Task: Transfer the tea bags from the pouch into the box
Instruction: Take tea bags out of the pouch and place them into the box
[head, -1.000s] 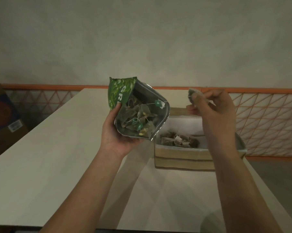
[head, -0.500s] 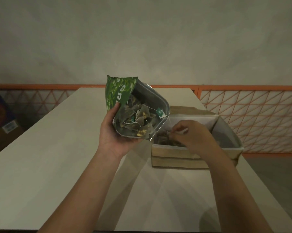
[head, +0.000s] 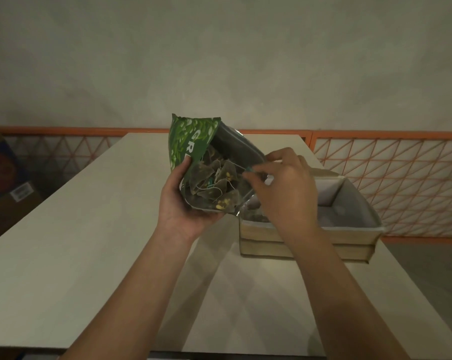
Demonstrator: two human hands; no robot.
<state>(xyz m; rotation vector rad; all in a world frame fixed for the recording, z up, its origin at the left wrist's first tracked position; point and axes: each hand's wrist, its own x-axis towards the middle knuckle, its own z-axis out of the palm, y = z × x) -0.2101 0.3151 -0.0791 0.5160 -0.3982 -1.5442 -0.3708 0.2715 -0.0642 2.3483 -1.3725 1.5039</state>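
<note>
**Fingertips at the pouch mouth, box just below**

Pouch (head: 193,141) sits tilted in the left hand (head: 185,203), whose fingers wrap its lower body, its open mouth facing right and toward the camera. Tea bags (head: 214,185) lie heaped inside, strings tangled. The right hand (head: 284,188) is the nearer one to them: its thumb and forefinger appear pinched on a small green tag (head: 248,170) at the mouth, the other fingers loosely curled. The bags lie left of those fingertips, the box (head: 349,203) down and right, a few bags already in its near-left corner. Only the white letters "GR" can be read on the green pouch face. On the table (head: 89,216) nothing else carries legible writing.
</note>
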